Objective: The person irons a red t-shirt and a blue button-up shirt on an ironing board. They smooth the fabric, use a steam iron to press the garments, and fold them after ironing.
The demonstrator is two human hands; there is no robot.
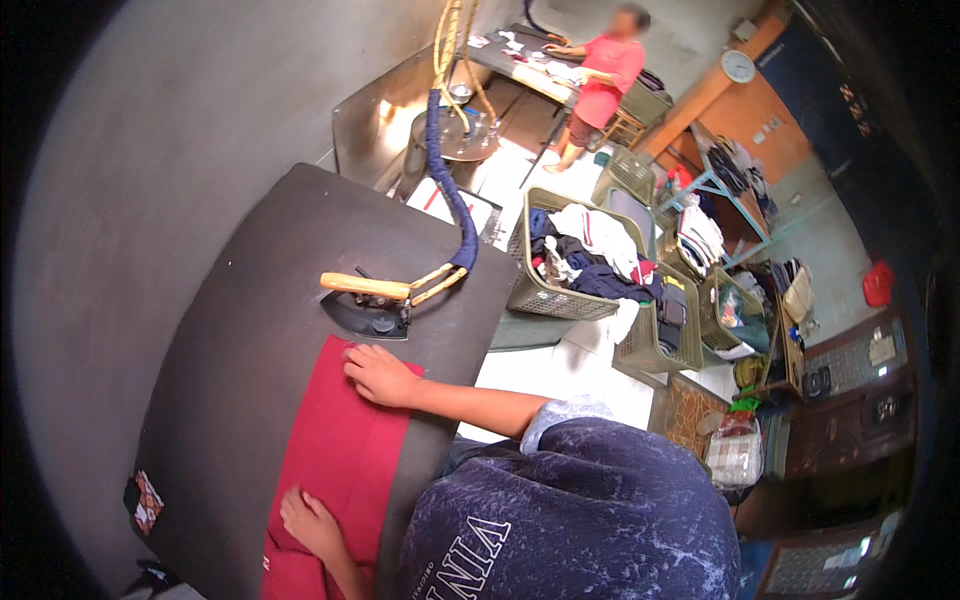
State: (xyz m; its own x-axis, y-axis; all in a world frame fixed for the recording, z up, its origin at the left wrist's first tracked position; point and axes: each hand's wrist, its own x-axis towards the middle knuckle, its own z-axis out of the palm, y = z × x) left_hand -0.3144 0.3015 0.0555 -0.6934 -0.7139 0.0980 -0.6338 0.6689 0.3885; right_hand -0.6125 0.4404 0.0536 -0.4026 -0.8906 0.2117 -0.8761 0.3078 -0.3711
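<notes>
A long strip of folded red fabric (335, 440), perhaps part of a garment, lies on the dark padded ironing table (260, 270). My right hand (382, 376) rests on its far end, fingers apart and slightly bent against the cloth. Lower down, my left hand (312, 522) lies on the fabric near a gathered part, with its fingers extended. Just beyond the right hand, an iron (368, 316) with a wooden handle stands on the table, touched by neither hand. A blue-wrapped hose (436, 150) runs up from it.
Baskets of clothes (570, 295) stand on the white floor to the right. A small patterned item (147, 502) lies by the table's left edge. Farther off, a person in red (610, 75) is at another table (520, 72). A grey wall (130, 200) borders the left.
</notes>
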